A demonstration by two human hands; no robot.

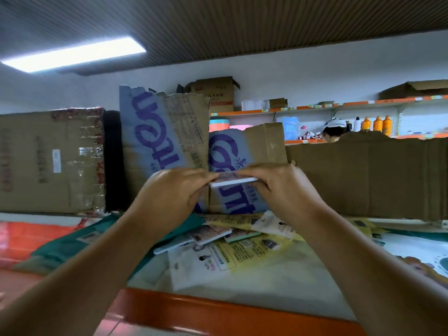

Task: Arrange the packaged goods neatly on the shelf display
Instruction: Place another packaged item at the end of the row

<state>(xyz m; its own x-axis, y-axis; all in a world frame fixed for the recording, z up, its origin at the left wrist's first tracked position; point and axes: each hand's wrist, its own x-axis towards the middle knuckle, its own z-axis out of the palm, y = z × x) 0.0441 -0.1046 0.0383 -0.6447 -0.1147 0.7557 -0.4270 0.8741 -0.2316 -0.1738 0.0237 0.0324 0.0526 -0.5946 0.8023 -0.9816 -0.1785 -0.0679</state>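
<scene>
A thin flat white-edged packet point(232, 181) is held level above the shelf, between both hands. My left hand point(174, 192) pinches its left end and my right hand point(278, 187) grips its right end. Below them, several similar flat packets point(206, 236) lie loosely on the shelf top point(254, 289), over yellow-and-white printed bags point(242, 258). A teal bag point(72, 241) lies to the left of them.
Torn cardboard boxes stand along the back: a taped brown box point(48, 161), a blue-printed carton point(162, 139), a long brown cardboard wall point(368, 178). The shelf's orange front edge point(218, 311) runs below. Far shelves hold orange bottles point(375, 123), with a person's head point(333, 132) behind the cardboard.
</scene>
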